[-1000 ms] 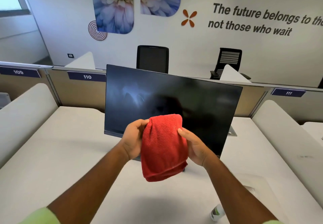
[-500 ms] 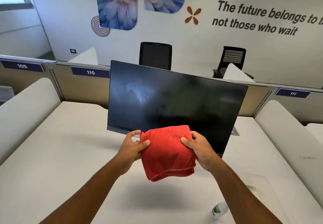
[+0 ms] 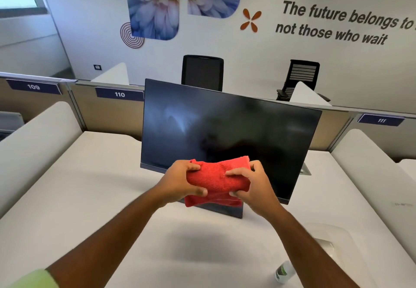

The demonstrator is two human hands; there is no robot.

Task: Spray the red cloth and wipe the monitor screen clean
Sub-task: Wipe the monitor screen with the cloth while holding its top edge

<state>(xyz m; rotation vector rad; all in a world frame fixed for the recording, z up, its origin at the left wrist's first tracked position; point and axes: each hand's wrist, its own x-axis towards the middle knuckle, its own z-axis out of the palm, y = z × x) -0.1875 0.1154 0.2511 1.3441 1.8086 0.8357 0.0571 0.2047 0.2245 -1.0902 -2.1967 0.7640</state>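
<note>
Both hands grip the folded red cloth [image 3: 217, 179] before the smudged monitor [image 3: 227, 134]: left hand [image 3: 180, 180] and right hand [image 3: 253, 186] fingers curled around its ends.

Head-worn view, facing forward and down, desk [image 3: 67, 197] close below

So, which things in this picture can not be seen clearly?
- Head view: small spray bottle on the white desk, label blurred; right arm covers its top.
- Black monitor stand: folded red cloth and both hands hide it.
- Wall slogan: cut off by right edge.
</note>
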